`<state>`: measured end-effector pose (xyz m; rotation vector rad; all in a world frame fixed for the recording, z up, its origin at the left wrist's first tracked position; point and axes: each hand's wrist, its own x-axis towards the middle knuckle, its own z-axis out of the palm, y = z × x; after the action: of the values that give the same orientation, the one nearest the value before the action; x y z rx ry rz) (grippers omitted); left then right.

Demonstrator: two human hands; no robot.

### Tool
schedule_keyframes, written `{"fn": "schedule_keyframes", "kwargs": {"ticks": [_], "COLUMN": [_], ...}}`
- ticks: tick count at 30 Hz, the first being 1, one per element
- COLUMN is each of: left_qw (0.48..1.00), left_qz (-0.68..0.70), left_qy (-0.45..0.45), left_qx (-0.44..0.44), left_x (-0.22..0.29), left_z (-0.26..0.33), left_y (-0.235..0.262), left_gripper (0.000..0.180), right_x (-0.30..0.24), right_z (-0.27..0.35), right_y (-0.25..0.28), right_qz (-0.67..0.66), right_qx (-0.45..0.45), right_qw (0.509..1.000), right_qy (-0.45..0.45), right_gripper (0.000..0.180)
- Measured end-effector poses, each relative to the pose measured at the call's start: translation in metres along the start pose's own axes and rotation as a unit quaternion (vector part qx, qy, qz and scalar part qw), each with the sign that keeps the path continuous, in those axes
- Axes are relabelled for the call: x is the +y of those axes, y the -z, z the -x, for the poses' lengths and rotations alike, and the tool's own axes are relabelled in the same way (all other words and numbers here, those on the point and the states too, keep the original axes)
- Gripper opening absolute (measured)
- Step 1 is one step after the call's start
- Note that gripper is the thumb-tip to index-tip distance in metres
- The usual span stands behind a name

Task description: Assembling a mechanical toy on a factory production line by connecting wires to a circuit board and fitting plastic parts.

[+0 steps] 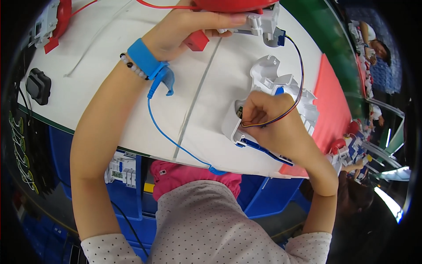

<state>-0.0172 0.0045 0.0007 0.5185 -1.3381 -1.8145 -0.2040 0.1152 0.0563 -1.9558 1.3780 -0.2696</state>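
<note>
While I watch from far away, this is what the head camera shows me.

Left hand: my left hand (184, 31) is near the top middle of the frame. Its fingers are closed around a red part (228, 4) and a white plastic piece (259, 24) at the top edge.

Small red block: a small red block (196, 40) sits just under that palm, touching it.

Wrist: a blue wrist strap (145, 57) goes around the left wrist, beside a bead bracelet (132, 66). A blue cord (171, 138) runs from the strap down to the table edge in the lower middle.

Right hand: my right hand (263, 114) is right of the middle. It is curled tight, pinching a bundle of thin coloured wires (299, 83).

Wires: they curve up from the right hand to the white plastic piece at the top.

White shell: a white plastic shell (274, 77) with a blue strip lies on the table under the right hand, right of the middle.

Table: the white table (110, 101) fills the upper left and middle.

Black thing: a black boxy thing (38, 86) lies at the left edge.

Other person: another person (378, 44) sits in the upper right corner, well apart from me.
</note>
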Motion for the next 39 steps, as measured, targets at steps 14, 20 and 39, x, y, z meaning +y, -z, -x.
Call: {"fn": "schedule_keyframes", "kwargs": {"ticks": [14,20,39], "left_qw": [0.999,0.996,0.997], "left_qz": [0.042,0.035,0.065], "left_qy": [-0.018,0.069,-0.007], "left_qx": [-0.03,0.052,0.048], "left_x": [-0.001,-0.027,-0.004], "left_z": [0.001,0.006,0.01], "left_y": [0.001,0.03,-0.019], "left_gripper": [0.013,0.018,0.045], "right_x": [-0.01,-0.009,-0.015], "right_z": [-0.048,-0.052,-0.043], "right_y": [0.017,0.018,0.006], "right_qz": [0.22,0.193,0.169], "right_qx": [-0.217,-0.232,-0.209], "right_qw": [0.95,0.951,0.947], "right_qy": [-0.052,-0.073,-0.174], "right_gripper": [0.032,0.03,0.02]}}
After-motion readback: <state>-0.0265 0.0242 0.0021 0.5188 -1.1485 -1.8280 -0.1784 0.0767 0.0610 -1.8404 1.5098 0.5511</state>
